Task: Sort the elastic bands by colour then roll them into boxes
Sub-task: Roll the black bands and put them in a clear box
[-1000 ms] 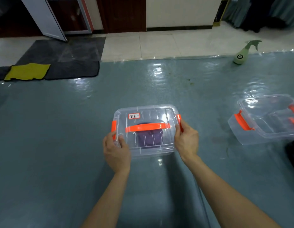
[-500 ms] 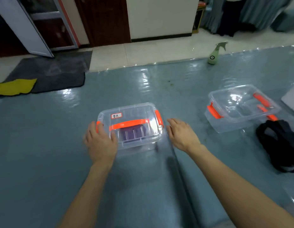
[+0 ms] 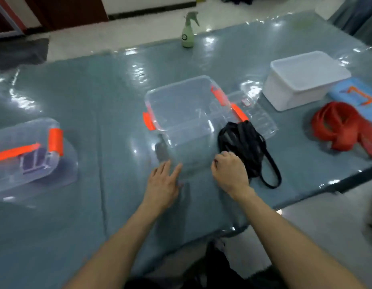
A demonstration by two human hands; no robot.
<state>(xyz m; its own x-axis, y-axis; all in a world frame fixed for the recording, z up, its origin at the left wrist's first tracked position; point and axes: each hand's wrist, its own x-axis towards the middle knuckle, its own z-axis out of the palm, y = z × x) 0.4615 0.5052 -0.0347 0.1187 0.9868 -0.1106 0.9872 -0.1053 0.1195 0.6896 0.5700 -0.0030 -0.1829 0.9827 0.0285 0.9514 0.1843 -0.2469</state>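
Counted three boxes: a lidded clear box (image 3: 18, 180), an open clear box (image 3: 189, 130) and a white box (image 3: 285, 94). Counted three bundles of elastic bands: a purple bundle (image 3: 33, 161), a black bundle (image 3: 243, 140), a red bundle (image 3: 343, 130). Found one loose clear lid (image 3: 260, 119), one blue flat piece (image 3: 356, 94), one spray bottle (image 3: 187, 34), one dark mat (image 3: 20, 51). Saw two hands: left hand (image 3: 163, 184), right hand (image 3: 230, 174).
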